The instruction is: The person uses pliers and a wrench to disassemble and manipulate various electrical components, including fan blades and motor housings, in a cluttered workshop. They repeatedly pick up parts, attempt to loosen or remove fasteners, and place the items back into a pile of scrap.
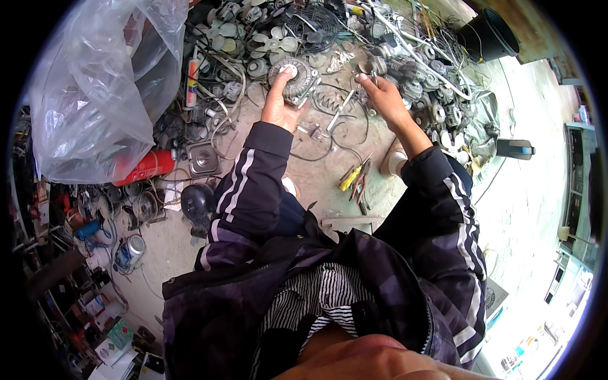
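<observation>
My left hand (283, 107) grips a round grey ribbed motor housing (297, 81), thumb on top and fingers underneath. To its right, my right hand (385, 100) is closed in a pinch. Something thin and dark shows at its fingertips, too small to make out. On the floor between the hands lie a coiled spring (326, 101), a flat pale metal strip (342, 109) and loose wires. Nearer to me, pliers with yellow handles (348, 179) lie beside pliers with red handles (360, 183).
Fan blades (276, 42) and a wire fan guard (313, 28) are heaped at the back. Many motors (411, 85) pile up at right. A clear plastic bag (101, 95), a red cylinder (149, 166) and a sealant tube (192, 82) stand left. A black bucket (487, 37) is far right.
</observation>
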Motion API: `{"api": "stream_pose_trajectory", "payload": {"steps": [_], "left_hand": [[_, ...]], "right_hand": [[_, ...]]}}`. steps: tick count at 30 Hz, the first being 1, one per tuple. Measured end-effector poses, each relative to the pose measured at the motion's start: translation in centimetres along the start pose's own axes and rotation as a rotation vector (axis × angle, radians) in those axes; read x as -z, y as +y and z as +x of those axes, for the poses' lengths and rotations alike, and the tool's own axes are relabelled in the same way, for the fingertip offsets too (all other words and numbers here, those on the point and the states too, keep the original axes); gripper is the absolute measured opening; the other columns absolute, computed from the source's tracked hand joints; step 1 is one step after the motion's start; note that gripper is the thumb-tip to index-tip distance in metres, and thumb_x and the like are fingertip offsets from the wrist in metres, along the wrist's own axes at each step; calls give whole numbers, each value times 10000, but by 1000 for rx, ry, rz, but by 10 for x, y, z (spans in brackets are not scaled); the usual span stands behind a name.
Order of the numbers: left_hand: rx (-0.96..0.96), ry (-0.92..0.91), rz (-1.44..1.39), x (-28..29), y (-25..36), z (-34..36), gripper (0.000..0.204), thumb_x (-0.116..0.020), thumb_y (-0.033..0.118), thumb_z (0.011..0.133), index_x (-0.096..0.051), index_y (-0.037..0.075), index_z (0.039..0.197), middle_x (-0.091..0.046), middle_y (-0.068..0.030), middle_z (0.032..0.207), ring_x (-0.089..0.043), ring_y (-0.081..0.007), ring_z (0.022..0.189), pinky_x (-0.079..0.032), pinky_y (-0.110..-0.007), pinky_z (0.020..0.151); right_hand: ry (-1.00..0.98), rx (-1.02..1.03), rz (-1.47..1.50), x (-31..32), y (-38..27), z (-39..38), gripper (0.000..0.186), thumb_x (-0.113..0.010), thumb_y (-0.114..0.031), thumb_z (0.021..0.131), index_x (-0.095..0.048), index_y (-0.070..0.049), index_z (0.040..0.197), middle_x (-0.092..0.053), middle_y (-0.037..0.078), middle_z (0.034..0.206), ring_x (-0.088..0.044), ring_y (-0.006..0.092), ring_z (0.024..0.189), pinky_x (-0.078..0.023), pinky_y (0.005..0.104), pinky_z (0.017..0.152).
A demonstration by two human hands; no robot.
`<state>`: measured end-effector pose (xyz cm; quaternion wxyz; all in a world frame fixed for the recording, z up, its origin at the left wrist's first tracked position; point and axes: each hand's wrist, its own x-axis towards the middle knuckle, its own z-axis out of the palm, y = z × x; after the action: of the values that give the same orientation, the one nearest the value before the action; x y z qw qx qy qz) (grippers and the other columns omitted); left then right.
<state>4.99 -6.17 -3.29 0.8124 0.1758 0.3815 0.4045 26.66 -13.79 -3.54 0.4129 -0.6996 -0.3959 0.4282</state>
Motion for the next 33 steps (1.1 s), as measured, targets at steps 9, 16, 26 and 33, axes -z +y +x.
{"api": "stream_pose_trajectory", "payload": {"steps": [9,16,26,33], "left_hand": [[16,-35,-32,9,1,7,518,-726,422,789,-527,184,1204,-604,-32,1183,-563,-198,1064,-397,-410,892],[22,-29,39,-2,1,-3,584,-754,446,752,-525,208,1233,-588,14,1219,-525,-163,1146,-306,-391,1000],[-181,-57,52,5,-7,10,496,-719,335,832,-536,100,1229,-613,-51,1177,-588,-200,1084,-473,-393,953],[-260,34,130,1,-8,8,464,-738,299,820,-561,89,1195,-625,-39,1142,-597,-175,1061,-480,-371,937]], "right_hand": [[-297,-255,180,-24,-9,-21,376,-648,-462,885,-500,-172,699,-299,-124,537,-216,19,435,-143,244,408],[-318,-257,174,-22,-11,-27,381,-644,-457,888,-527,-149,697,-299,-124,540,-229,18,438,-148,246,407],[-312,-179,211,-15,-23,-26,357,-608,-417,923,-545,-140,708,-296,-118,538,-228,20,443,-153,244,413],[-297,-197,234,-19,-21,-25,405,-598,-411,929,-431,-179,642,-287,-112,526,-203,26,422,-136,255,402]]}}
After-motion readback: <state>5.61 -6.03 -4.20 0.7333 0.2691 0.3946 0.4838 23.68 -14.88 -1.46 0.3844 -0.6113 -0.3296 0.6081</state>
